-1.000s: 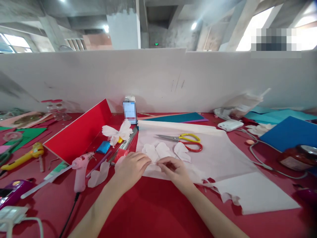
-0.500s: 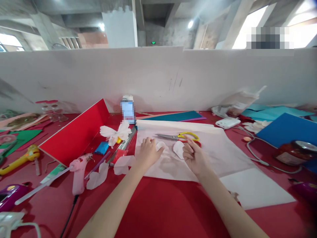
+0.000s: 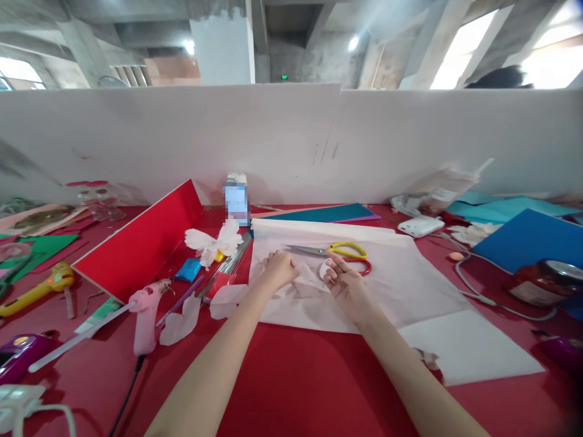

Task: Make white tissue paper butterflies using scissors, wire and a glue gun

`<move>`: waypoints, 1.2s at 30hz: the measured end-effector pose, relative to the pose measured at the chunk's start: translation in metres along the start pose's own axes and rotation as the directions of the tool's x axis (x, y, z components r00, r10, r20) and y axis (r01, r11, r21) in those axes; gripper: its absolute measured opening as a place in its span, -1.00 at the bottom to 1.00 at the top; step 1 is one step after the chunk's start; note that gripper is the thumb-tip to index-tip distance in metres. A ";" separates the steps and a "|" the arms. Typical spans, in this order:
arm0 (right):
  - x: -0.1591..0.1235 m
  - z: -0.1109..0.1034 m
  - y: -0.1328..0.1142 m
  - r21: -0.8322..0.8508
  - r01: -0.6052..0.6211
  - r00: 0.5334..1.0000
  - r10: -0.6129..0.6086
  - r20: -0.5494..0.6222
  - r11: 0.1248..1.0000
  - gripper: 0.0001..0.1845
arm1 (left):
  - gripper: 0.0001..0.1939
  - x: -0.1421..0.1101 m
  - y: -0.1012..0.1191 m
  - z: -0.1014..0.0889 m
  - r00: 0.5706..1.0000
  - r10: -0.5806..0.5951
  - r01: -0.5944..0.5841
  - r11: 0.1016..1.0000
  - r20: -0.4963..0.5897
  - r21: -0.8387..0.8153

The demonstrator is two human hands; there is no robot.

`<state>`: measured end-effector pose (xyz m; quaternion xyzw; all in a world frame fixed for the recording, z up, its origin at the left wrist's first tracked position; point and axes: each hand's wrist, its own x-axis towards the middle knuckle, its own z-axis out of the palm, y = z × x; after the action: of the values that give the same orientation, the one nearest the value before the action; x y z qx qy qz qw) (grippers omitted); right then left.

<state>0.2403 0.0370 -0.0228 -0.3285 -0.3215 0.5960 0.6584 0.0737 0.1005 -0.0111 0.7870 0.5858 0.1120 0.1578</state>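
Observation:
My left hand (image 3: 280, 270) is closed over a large white paper sheet (image 3: 396, 282). Crumpled white paper shows beside its thumb, but what its fingers hold is hidden. My right hand (image 3: 348, 288) has its palm partly turned up and holds a small white paper petal (image 3: 324, 269) at its fingertips. Scissors (image 3: 314, 250) with one yellow and one red handle loop lie on the sheet just beyond both hands. Left of my left forearm are cut white paper petals (image 3: 181, 321), one partly behind the arm.
At left lie a pink glue gun (image 3: 146, 315), a yellow glue gun (image 3: 40, 291) and a leaning red board (image 3: 141, 243). A white paper flower (image 3: 213, 244) rests near wires (image 3: 234, 258) and a phone (image 3: 236, 203). A jar (image 3: 544, 282), cable and blue board (image 3: 523, 237) are at right.
My left hand has turned and curled into a tighter fist. My right hand has shifted slightly left and opened its palm upward, with the petal at its fingertips. The red scissor handle shows more.

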 end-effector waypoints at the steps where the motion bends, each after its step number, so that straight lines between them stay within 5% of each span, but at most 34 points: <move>1: 0.000 0.000 0.000 -0.015 0.009 1.000 -0.010 -0.013 1.000 -0.59 | -0.67 0.000 0.002 -0.001 1.000 0.013 -0.013 1.000 0.005 -0.016; 6: 0.001 0.002 0.001 -0.093 0.063 0.992 -0.072 -0.103 0.994 -0.66 | -0.70 -0.010 0.010 -0.012 0.996 0.090 -0.092 0.991 -0.024 -0.097; 13: 0.003 -0.005 0.007 -0.146 0.089 0.981 -0.112 -0.156 0.985 -0.63 | -0.62 -0.017 0.015 -0.001 0.999 0.019 -0.022 0.997 -0.047 -0.077; 20: 0.002 -0.006 0.008 -0.358 0.134 0.975 -0.187 -0.119 0.924 -0.57 | -0.90 -0.028 0.016 -0.013 0.991 0.100 -0.128 0.893 -0.087 -0.431; 24: -0.006 0.005 0.012 -0.595 0.187 0.971 -0.237 -0.005 0.782 -0.56 | -0.91 -0.053 0.008 -0.023 0.989 0.049 -0.132 0.700 -0.138 -0.702; 28: -0.013 0.010 0.015 -0.835 0.276 0.952 -0.258 0.167 0.476 -0.69 | -0.90 -0.078 -0.007 -0.017 0.993 -0.070 -0.060 0.436 -0.100 -0.898; 36: -0.021 0.008 0.023 -0.905 0.411 0.895 -0.137 0.424 -0.114 -0.89 | -0.71 -0.083 -0.044 -0.008 0.998 -0.064 -0.029 -0.272 -0.012 -0.962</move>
<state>0.2185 0.0184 -0.0378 -0.5646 -0.7701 0.0565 0.2916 0.0080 0.0332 -0.0193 0.3367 0.2798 0.5551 0.7073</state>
